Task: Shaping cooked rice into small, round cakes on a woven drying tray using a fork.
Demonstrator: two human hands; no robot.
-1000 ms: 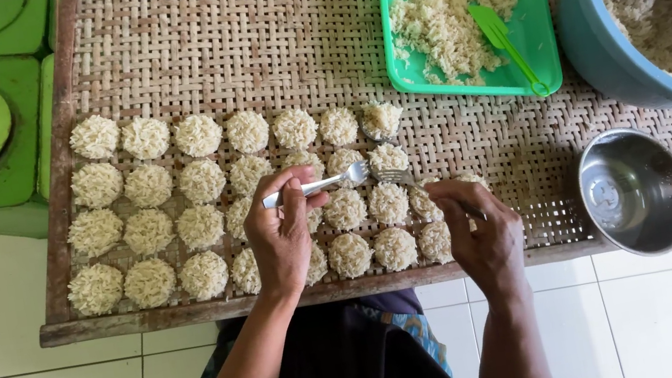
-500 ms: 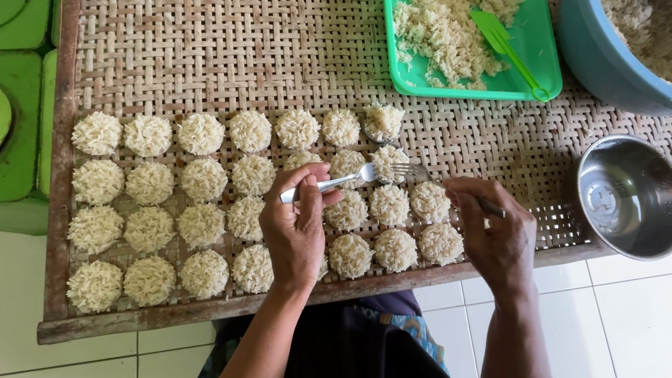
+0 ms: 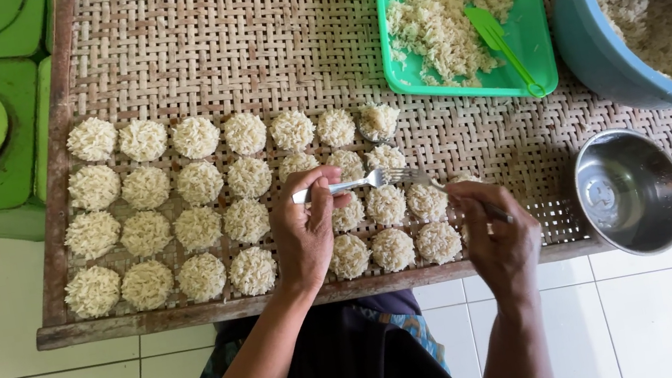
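Fingers of the left hand (image 3: 305,237) and right hand (image 3: 497,231) are each pinching a fork (image 3: 342,186), tines meeting to shape rice rounds (image 3: 385,204) on the woven tray (image 3: 241,42); placing the next one near right seems due.

Left hand (image 3: 305,237) back-up, fingers curled, thumb and fingertips pinched shut. Right hand (image 3: 497,231) just beside it, likewise closed in a pinch. Both forearms bare, wrists straight.

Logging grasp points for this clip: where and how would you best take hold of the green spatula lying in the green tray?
Grip the green spatula by its thin handle, whose end rests near the lower right corner of the green tray. Come from above, on the blue tub side. The blade end lies against the rice heap, while the handle looks bare and points away from it, so fingers should stay clear of the rice.
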